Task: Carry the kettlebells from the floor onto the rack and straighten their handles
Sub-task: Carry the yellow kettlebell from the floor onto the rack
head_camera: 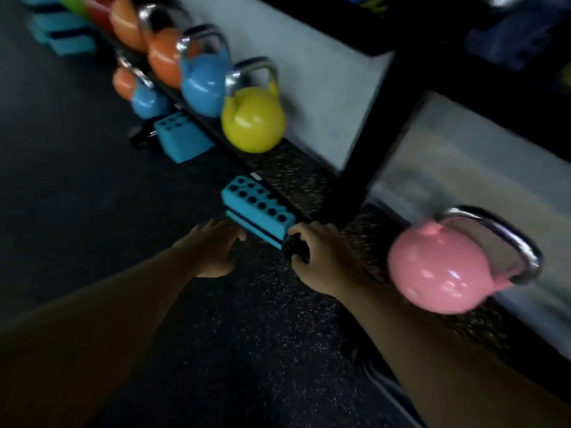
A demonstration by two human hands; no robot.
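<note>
The whole view is motion-blurred, so edges smear. The right hand [318, 254] curls over a small black object [296, 249] at the shelf's edge; what that object is cannot be made out, and whether the fingers truly clamp it is unclear. The left hand [213, 247] hangs loosely spread, holding nothing, just beside a blue block [258, 211] drilled with round holes. At 3 o'clock a glossy pink kettlebell [441, 273] with a chrome handle sits on the speckled rubber shelf [296, 177] of the rack. At 12 o'clock stands a yellow kettlebell [253, 118], then a blue one [202, 83], then orange ones [162, 57] fading into blur at 11 o'clock. Below the shelf, a smaller blue kettlebell [146, 100] is on the dark flecked floor [92, 196], beside a second holed block [179, 137].
</note>
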